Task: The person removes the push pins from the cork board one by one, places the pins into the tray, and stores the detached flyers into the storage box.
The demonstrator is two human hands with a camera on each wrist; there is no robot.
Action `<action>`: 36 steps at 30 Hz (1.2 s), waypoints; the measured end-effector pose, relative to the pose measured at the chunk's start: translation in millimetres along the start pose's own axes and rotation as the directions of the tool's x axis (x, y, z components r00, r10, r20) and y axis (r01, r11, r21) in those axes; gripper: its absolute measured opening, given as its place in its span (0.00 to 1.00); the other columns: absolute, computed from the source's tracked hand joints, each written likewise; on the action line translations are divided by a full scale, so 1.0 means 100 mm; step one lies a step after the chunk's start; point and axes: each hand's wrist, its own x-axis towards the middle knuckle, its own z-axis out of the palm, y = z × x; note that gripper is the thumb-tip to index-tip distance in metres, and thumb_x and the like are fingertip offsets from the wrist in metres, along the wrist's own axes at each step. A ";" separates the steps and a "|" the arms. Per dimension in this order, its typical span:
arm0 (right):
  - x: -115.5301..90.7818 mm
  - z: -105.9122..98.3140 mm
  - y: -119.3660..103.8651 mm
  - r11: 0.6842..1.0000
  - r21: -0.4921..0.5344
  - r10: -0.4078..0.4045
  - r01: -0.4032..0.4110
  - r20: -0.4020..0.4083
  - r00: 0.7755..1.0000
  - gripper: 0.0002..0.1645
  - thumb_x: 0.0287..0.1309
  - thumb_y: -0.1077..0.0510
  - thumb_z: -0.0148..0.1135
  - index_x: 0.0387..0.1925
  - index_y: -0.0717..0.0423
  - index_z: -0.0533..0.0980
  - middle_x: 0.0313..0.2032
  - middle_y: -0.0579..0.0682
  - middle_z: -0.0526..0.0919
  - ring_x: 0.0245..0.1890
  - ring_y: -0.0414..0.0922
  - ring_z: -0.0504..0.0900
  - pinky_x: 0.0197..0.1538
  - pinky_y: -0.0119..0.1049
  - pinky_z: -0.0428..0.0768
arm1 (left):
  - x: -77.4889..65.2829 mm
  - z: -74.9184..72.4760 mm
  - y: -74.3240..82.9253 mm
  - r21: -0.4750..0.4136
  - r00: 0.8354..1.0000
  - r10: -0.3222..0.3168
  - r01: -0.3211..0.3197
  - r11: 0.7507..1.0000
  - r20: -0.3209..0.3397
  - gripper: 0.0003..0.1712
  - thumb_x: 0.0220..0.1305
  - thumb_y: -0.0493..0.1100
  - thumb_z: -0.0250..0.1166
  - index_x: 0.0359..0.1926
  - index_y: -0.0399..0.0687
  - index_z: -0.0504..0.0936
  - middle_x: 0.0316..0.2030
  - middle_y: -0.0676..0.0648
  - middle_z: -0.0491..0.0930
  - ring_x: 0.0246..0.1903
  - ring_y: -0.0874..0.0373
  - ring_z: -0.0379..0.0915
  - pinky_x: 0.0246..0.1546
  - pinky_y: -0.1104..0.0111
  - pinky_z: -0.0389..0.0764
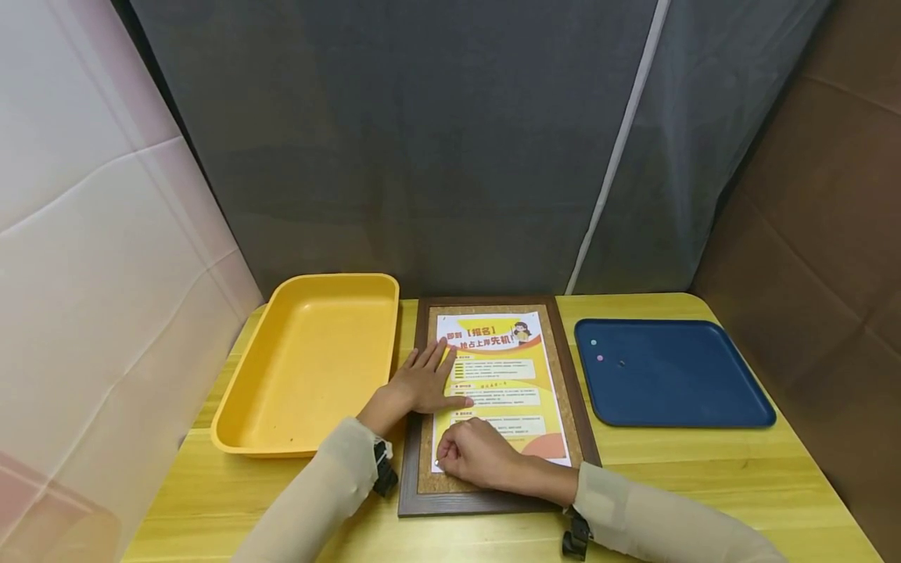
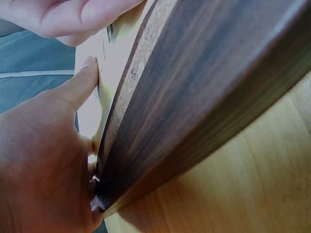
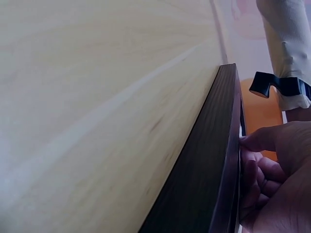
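A yellow and white printed poster (image 1: 498,391) lies on a cork board (image 1: 563,391) with a dark wooden frame (image 1: 580,407). My left hand (image 1: 422,383) rests on the poster's left side with fingers spread; its thumb (image 2: 80,82) lies along the paper in the left wrist view. At the poster's lower left corner, my right hand (image 1: 479,453) pinches a small pale pin (image 1: 437,462) between thumb and curled fingers. The pin is mostly hidden by the fingertips. In the right wrist view the right hand (image 3: 277,170) is beyond the frame's edge (image 3: 209,160).
A deep yellow tray (image 1: 235,414) stands left of the board. On the right lies a dark blue tray (image 1: 690,383) with a white pin (image 1: 594,342), a pink pin (image 1: 600,358) and a tiny dark piece (image 1: 622,363). A grey curtain (image 1: 422,156) hangs behind the wooden table (image 1: 704,485).
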 end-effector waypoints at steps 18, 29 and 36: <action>0.02 -0.02 0.00 0.998 0.047 0.042 -0.044 0.040 0.998 0.07 0.55 0.68 0.71 0.26 0.54 0.85 0.18 0.37 0.78 0.21 0.24 0.70 0.29 0.20 0.73 | 0.07 0.06 -0.04 0.003 1.000 -0.009 0.009 1.000 -0.006 0.66 0.68 0.81 0.54 0.86 0.46 0.38 0.85 0.41 0.32 0.85 0.44 0.29 0.82 0.45 0.38; 0.03 -0.04 -0.02 0.997 0.045 0.056 -0.061 0.092 0.994 0.07 0.55 0.66 0.71 0.26 0.52 0.85 0.19 0.35 0.78 0.22 0.25 0.70 0.32 0.22 0.72 | 0.08 0.05 -0.05 0.010 1.000 -0.016 0.016 1.000 0.009 0.66 0.68 0.81 0.54 0.86 0.47 0.37 0.85 0.41 0.30 0.85 0.45 0.28 0.82 0.45 0.37; 0.02 -0.09 -0.02 0.991 0.113 0.058 -0.073 0.129 0.990 0.08 0.54 0.68 0.70 0.27 0.52 0.85 0.20 0.36 0.79 0.22 0.25 0.72 0.31 0.22 0.74 | 0.07 0.04 -0.04 0.016 1.000 -0.014 0.013 1.000 0.007 0.66 0.68 0.81 0.53 0.86 0.47 0.37 0.85 0.41 0.31 0.85 0.45 0.28 0.82 0.45 0.38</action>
